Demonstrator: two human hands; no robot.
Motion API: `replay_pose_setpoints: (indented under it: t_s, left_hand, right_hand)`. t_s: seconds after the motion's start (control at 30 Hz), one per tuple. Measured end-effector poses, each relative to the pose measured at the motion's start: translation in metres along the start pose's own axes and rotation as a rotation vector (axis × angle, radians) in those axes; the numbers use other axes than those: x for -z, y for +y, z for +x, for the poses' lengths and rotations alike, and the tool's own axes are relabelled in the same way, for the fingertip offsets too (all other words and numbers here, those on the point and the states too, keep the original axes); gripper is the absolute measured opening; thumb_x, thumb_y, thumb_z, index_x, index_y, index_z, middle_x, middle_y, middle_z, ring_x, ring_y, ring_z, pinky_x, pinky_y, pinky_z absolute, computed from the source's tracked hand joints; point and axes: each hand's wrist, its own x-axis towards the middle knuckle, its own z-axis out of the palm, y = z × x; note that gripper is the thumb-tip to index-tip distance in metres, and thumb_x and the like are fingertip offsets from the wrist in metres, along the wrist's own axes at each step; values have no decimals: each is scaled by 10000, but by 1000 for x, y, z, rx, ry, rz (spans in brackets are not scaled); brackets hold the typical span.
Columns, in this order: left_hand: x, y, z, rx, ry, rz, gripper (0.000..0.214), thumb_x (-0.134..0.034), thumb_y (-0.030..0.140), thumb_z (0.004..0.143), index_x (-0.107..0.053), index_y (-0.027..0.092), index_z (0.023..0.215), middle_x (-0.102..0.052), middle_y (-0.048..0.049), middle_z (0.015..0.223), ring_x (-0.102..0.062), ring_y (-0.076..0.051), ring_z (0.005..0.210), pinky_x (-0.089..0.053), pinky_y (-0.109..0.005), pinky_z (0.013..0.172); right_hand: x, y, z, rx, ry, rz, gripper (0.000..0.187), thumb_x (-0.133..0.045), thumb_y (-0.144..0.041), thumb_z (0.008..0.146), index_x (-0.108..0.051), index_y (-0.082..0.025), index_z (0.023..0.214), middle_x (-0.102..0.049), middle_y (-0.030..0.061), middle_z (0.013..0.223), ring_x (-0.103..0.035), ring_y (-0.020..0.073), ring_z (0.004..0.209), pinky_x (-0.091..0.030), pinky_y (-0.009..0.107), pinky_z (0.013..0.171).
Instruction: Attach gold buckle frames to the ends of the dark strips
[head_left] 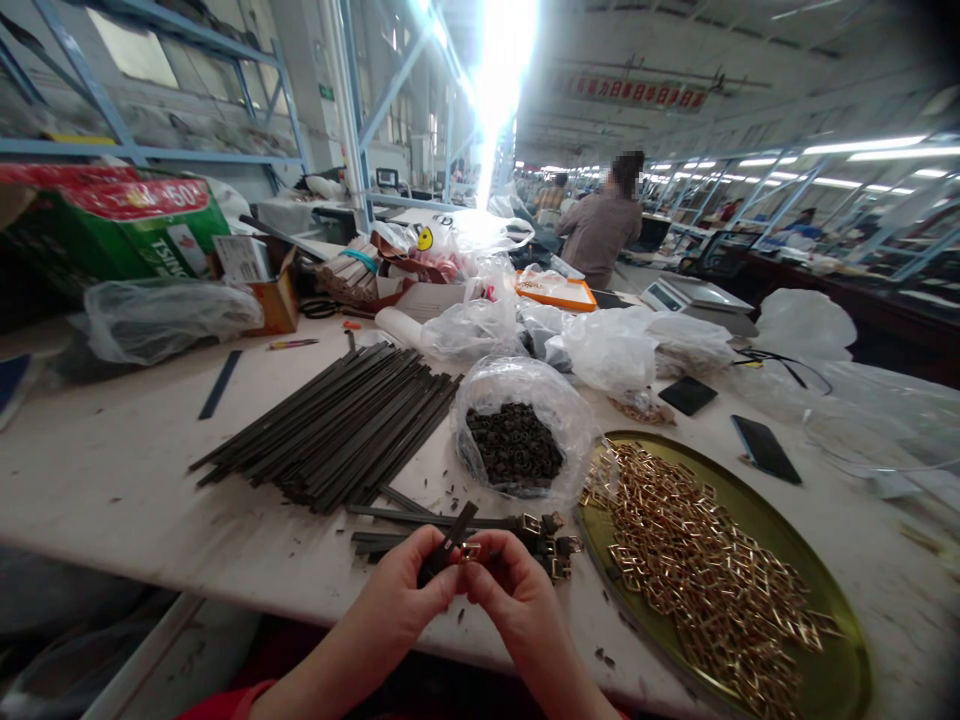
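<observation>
Between the fingertips of my left hand (420, 585) is the end of a dark strap (456, 530), its tip pointing up and right. My right hand (506, 580) pinches a small gold buckle (470, 551) right beside that strap end; whether the strap passes through it I cannot tell. Just behind my hands lie several straps with gold buckles (555, 550) on them. Farther back to the left spreads a pile of plain dark straps (330, 430). A clear plastic bag (577, 440) holds small black loops (514, 445). Loose gold buckles (697, 550) heap on a round olive-gold tray (840, 640) at right.
A phone (765, 448) and a flat black object (688, 395) lie at the right. Plastic bags (607, 345), an orange box (559, 292) and a scale (697, 300) stand at the back. A green carton (112, 225) is at left. A person (604, 230) stands beyond the table.
</observation>
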Motion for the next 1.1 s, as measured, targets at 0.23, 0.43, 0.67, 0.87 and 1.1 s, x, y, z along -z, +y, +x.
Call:
replay_pose_setpoints:
  t_s: [0.23, 0.43, 0.67, 0.87, 1.1]
  left_hand:
    - [-3, -1, -1, -162, 43, 194, 132, -474, 286, 780, -533, 185, 718, -554, 7, 706, -500, -154, 673, -379, -244, 652]
    - [0, -1, 4, -44, 17, 110, 253, -501, 402, 738, -541, 163, 813, -564, -12, 728, -506, -178, 688, -394, -267, 644]
    - [-10, -1, 5, -5, 12, 133, 231, -504, 401, 698, -487, 171, 682, -490, 16, 641, -441, -154, 624, -346, -258, 593]
    - [-10, -2, 5, 41, 25, 75, 227, -487, 393, 683, -488, 166, 690, -469, 23, 641, -413, -148, 625, -340, -258, 595]
    - [-11, -4, 5, 48, 37, 127, 205, -474, 376, 659, -485, 173, 677, -464, 29, 621, -416, -149, 609, -332, -258, 581]
  right_hand:
    - [1, -12, -1, -253, -82, 194, 382, -678, -480, 679, -547, -145, 809, -538, -30, 620, -470, 58, 474, -393, 189, 461]
    - [1, -6, 1, -85, 80, 67, 385, -742, -432, 612, -575, -157, 825, -617, -5, 677, -489, 75, 522, -395, 203, 507]
    - [-2, 2, -3, -20, 189, 19, 341, -719, -441, 625, -605, -172, 802, -624, -7, 666, -513, 103, 568, -418, 219, 541]
    - [3, 4, -6, -7, 106, -51, 301, -685, -406, 676, -622, -172, 855, -662, 30, 762, -577, 148, 680, -448, 256, 625]
    - [4, 11, -7, 2, 97, -132, 281, -656, -388, 707, -619, -168, 878, -640, 20, 751, -551, 134, 656, -433, 239, 602]
